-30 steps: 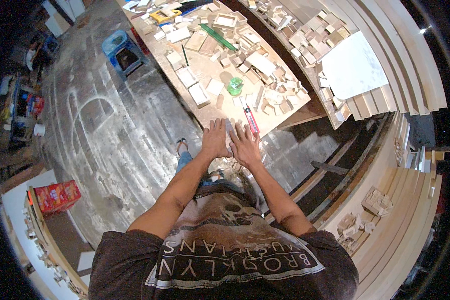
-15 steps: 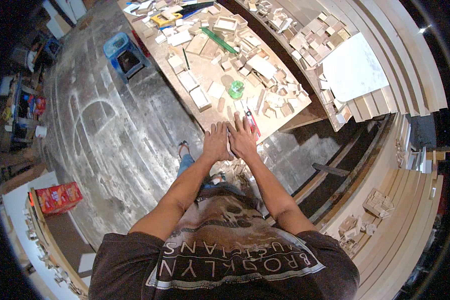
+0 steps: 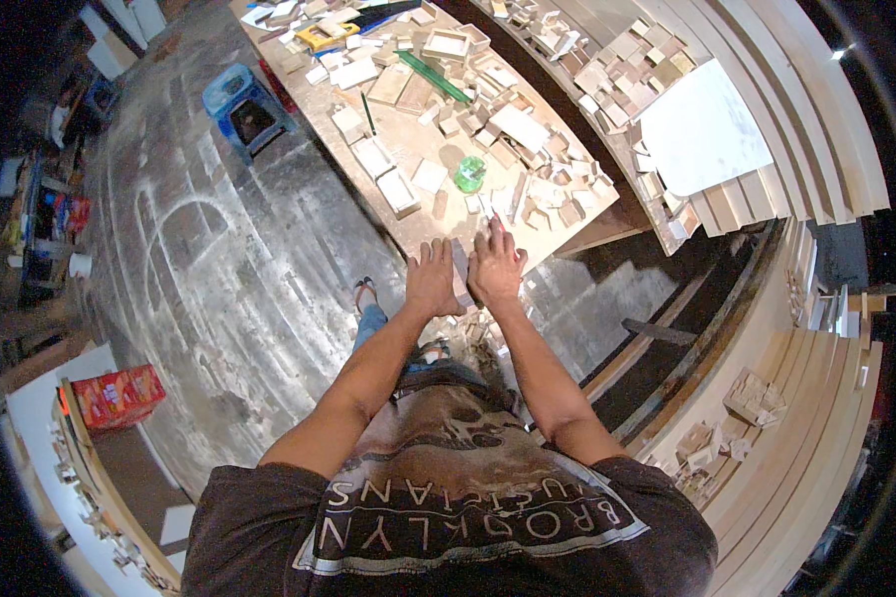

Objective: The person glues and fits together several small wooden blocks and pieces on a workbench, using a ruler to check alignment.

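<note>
At the near corner of the wooden worktable (image 3: 423,224), my left hand (image 3: 432,282) lies with its fingers stretched forward. Its thumb reaches the near end of a narrow greyish strip (image 3: 459,267) between my hands. Just right of that strip, my right hand (image 3: 494,267) has its fingers curled over a slim red tool (image 3: 499,221). Only bits of red show past the fingers, so the tool's exact kind is hidden. Beyond my hands stands a round green translucent container (image 3: 470,174), with a pale square wood piece (image 3: 429,176) to its left.
Small wooden boxes (image 3: 398,191) and blocks crowd the tabletop, with a green strip (image 3: 434,77) and a yellow tool (image 3: 327,37) farther off. A blue plastic stool (image 3: 249,109) stands left. Stacked boards (image 3: 806,119) and a white sheet (image 3: 705,129) lie right. Wood scraps (image 3: 478,338) are below the table corner.
My right hand has separated slightly from the left, and its fingers have curled over the red tool that lay beside it. The greyish strip between the hands now shows. My left hand stays nearly in place.
</note>
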Motion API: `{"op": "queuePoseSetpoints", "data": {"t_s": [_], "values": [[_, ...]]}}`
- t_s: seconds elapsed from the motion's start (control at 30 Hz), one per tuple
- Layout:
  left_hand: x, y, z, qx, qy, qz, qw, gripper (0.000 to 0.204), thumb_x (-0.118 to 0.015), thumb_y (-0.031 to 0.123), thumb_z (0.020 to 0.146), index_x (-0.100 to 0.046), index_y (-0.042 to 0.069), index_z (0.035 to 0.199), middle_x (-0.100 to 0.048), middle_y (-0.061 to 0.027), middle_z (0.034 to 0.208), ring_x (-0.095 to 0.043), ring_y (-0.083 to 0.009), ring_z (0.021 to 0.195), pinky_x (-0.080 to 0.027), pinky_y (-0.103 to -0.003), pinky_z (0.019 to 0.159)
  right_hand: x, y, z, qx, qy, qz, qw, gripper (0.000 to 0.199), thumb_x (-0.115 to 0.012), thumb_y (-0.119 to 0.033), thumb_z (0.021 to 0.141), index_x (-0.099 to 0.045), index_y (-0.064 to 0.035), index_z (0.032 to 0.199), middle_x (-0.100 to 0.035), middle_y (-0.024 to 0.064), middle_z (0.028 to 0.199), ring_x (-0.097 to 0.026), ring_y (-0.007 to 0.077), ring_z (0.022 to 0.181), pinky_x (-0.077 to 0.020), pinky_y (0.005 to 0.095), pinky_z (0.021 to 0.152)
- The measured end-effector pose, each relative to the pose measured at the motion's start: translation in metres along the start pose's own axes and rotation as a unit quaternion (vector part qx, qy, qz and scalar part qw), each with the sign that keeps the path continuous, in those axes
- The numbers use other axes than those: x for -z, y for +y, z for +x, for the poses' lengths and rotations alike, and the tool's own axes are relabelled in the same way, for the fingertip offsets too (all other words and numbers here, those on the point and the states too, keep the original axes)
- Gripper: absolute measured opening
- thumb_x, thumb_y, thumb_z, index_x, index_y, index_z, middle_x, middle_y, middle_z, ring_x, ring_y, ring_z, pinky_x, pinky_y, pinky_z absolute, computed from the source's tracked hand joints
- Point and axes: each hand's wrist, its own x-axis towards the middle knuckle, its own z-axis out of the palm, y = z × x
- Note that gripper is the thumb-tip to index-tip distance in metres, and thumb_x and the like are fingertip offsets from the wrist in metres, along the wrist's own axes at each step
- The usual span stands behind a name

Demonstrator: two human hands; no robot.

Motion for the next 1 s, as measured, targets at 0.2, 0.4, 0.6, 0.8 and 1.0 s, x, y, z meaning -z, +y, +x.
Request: {"op": "queuePoseSetpoints", "data": {"t_s": [0.2, 0.4, 0.6, 0.8, 1.0], "values": [[0.006, 0.010, -0.001, 0.031, 0.002, -0.022, 0.999, 0.138, -0.093, 0.049, 0.052, -0.021, -0.007, 0.155, -0.038, -0.0242, 0.152, -0.036, -0.0405, 0.142, -0.038, -0.055, 0.111, 0.001, 0.034, -0.053, -0.106, 0.057, 0.089, 0.989, 0.048, -0.064, -0.024, 0.088, -0.057, -0.0094, 0.134, -0.048, 0.0177, 0.148, -0.048, 0.0341, 0.132, -0.0352, 0.0626, 0.106], [-0.006, 0.021, 0.003, 0.078, 0.037, -0.068, 0.994, 0.138, -0.091, 0.048, 0.053, -0.018, -0.008, 0.155, -0.035, -0.0239, 0.151, -0.036, -0.0408, 0.140, -0.038, -0.055, 0.112, -0.036, 0.041, -0.081, -0.169, 0.080, 0.359, 0.914, 0.021, -0.068, -0.018, 0.089, -0.073, -0.0021, 0.102, -0.073, 0.0202, 0.088, -0.073, 0.0308, 0.081, -0.0563, 0.0368, 0.075], [-0.002, 0.024, 0.004, 0.078, 0.028, -0.067, 0.994, 0.138, -0.092, 0.050, 0.052, -0.019, -0.009, 0.154, -0.035, -0.0240, 0.150, -0.035, -0.0418, 0.139, -0.039, -0.056, 0.111, -0.048, 0.031, -0.064, -0.311, 0.035, 0.450, 0.836, 0.023, -0.077, -0.016, 0.082, -0.071, 0.0055, 0.087, -0.074, 0.0151, 0.077, -0.072, 0.0217, 0.067, -0.0565, 0.0345, 0.064], [-0.007, 0.025, 0.004, 0.062, 0.045, -0.101, 0.992, 0.142, -0.094, 0.054, 0.050, -0.021, -0.011, 0.152, -0.035, -0.0262, 0.149, -0.037, -0.0427, 0.137, -0.043, -0.054, 0.108, -0.053, 0.034, -0.048, -0.346, -0.013, 0.437, 0.830, 0.021, -0.079, -0.010, 0.082, -0.068, 0.0070, 0.078, -0.072, 0.0129, 0.068, -0.070, 0.0177, 0.055, -0.0551, 0.0301, 0.052], [-0.009, 0.024, 0.004, 0.049, 0.051, -0.084, 0.994, 0.144, -0.095, 0.058, 0.049, -0.021, -0.012, 0.152, -0.038, -0.0268, 0.148, -0.038, -0.0441, 0.137, -0.043, -0.056, 0.108, -0.095, 0.049, -0.052, -0.340, 0.022, 0.396, 0.853, 0.025, -0.080, -0.016, 0.077, -0.069, 0.0062, 0.076, -0.071, 0.0171, 0.066, -0.072, 0.0244, 0.057, -0.0581, 0.0360, 0.058]]}}
